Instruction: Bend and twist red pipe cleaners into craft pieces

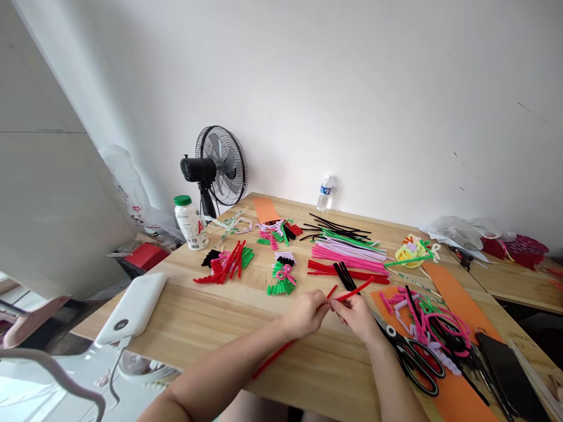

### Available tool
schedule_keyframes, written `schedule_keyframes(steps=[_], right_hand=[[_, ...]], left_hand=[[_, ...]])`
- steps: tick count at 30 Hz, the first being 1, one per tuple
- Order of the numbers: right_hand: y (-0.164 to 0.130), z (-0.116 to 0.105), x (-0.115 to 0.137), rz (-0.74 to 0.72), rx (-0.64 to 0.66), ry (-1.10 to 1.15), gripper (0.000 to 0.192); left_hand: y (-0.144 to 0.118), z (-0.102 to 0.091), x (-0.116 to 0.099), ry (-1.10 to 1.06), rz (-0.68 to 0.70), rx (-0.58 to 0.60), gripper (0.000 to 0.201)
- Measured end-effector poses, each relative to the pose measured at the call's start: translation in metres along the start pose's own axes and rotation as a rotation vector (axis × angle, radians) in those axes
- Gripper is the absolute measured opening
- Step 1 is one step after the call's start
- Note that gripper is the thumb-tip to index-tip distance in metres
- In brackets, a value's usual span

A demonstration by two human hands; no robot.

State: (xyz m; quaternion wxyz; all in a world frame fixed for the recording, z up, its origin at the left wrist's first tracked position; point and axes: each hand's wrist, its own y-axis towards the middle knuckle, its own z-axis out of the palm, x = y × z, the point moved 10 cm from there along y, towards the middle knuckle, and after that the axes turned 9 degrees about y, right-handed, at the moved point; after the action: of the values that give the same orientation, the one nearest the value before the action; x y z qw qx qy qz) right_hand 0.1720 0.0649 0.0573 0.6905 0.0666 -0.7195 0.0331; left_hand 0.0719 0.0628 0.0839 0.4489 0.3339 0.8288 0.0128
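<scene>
- Head view: left hand and right hand meeting over the near middle of the wooden table, fingertips almost touching.
- Both closed in a pinch on red pipe cleaners; one end angled up-right past the right hand, a short end poking up between the hands, a longer red length running down-left under the left forearm.
- Just behind the hands: a flat bundle of red stems with a few black stems laid across, then pink stems, pale and green ones, more black farther back.
- Left of that: small curled pieces in green and pink, and a red, green and black cluster.
- Near the right hand: scissors with black handles lying on an orange sheet, beside a tangle of pink, green and black curls.
- Far right edge: a dark phone flat on the table.
- Left edge: a white power bank with a cable hanging off the table.
- Back left: a white bottle with green cap beside a black fan; a clear water bottle against the wall.
- Back right: a yellow craft piece and crumpled plastic bags.
- Nothing lying between camera and hands; only the person's own forearms crossing the near table edge.
</scene>
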Motion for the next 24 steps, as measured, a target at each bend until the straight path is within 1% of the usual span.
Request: schedule_keyframes(steps=[1, 2, 3, 4, 5, 6, 7, 8, 10, 11, 12, 13, 14, 15, 16, 17, 19, 21, 22, 23, 24], right_hand=[[-0.001, 0.0, 0.005, -0.024, 0.001, 0.0, 0.029], [-0.003, 0.001, 0.01, -0.054, 0.001, 0.001, 0.029], [-0.004, 0.001, 0.015, -0.09, 0.001, -0.001, 0.028], [-0.005, 0.002, 0.02, -0.127, -0.001, -0.006, 0.026], [-0.006, 0.002, 0.024, -0.155, -0.004, -0.01, 0.025], [-0.007, 0.002, 0.025, -0.17, -0.012, -0.011, 0.025], [-0.006, 0.001, 0.024, -0.167, -0.024, -0.007, 0.024], [-0.005, 0.0, 0.021, -0.147, -0.039, 0.005, 0.025], [-0.002, -0.003, 0.009, -0.076, -0.077, 0.05, 0.029], [-0.001, -0.005, 0.003, -0.035, -0.095, 0.075, 0.031], [0.001, -0.005, -0.004, 0.006, -0.101, 0.093, 0.034], [0.002, -0.004, -0.009, 0.044, -0.094, 0.103, 0.036], [0.002, -0.002, -0.013, 0.076, -0.079, 0.105, 0.038], [0.002, 0.0, -0.015, 0.096, -0.058, 0.099, 0.039], [0.002, 0.001, -0.015, 0.1, -0.04, 0.089, 0.039], [0.002, 0.001, -0.013, 0.089, -0.028, 0.077, 0.038], [0.0, 0.0, -0.004, 0.033, -0.022, 0.051, 0.033], [-0.002, 0.0, 0.011, -0.058, -0.022, 0.004, 0.029], [-0.003, 0.0, 0.018, -0.111, -0.021, -0.026, 0.028], [-0.004, 0.0, 0.024, -0.158, -0.027, -0.054, 0.026], [-0.005, 0.0, 0.028, -0.189, -0.042, -0.073, 0.026]], left_hand=[[0.001, 0.006, 0.009, -0.154, -0.098, 0.056, 0.028], [0.0, 0.016, 0.016, -0.33, -0.196, 0.144, 0.031], [-0.003, 0.028, 0.019, -0.507, -0.278, 0.255, 0.032], [-0.007, 0.04, 0.017, -0.658, -0.335, 0.369, 0.032], [-0.01, 0.048, 0.013, -0.764, -0.364, 0.458, 0.031], [-0.012, 0.051, 0.011, -0.809, -0.37, 0.5, 0.03], [-0.011, 0.05, 0.011, -0.786, -0.358, 0.483, 0.029], [-0.008, 0.044, 0.014, -0.697, -0.328, 0.407, 0.028], [-0.001, 0.02, 0.016, -0.374, -0.199, 0.162, 0.026], [0.0, 0.008, 0.011, -0.186, -0.118, 0.051, 0.024], [0.0, 0.001, 0.005, -0.013, -0.04, -0.024, 0.021], [-0.002, 0.0, 0.0, 0.122, 0.023, -0.058, 0.019], [-0.003, 0.001, -0.004, 0.209, 0.063, -0.06, 0.02], [-0.003, 0.004, -0.004, 0.24, 0.079, -0.047, 0.022], [-0.003, 0.006, -0.003, 0.217, 0.071, -0.029, 0.023], [-0.002, 0.008, 0.001, 0.142, 0.039, -0.009, 0.025], [0.0, 0.014, 0.014, -0.125, -0.103, 0.069, 0.029], [-0.003, 0.032, 0.024, -0.434, -0.279, 0.251, 0.031], [-0.007, 0.042, 0.024, -0.55, -0.342, 0.351, 0.03], [-0.009, 0.048, 0.023, -0.619, -0.378, 0.423, 0.03], [-0.01, 0.049, 0.022, -0.628, -0.387, 0.443, 0.029]])
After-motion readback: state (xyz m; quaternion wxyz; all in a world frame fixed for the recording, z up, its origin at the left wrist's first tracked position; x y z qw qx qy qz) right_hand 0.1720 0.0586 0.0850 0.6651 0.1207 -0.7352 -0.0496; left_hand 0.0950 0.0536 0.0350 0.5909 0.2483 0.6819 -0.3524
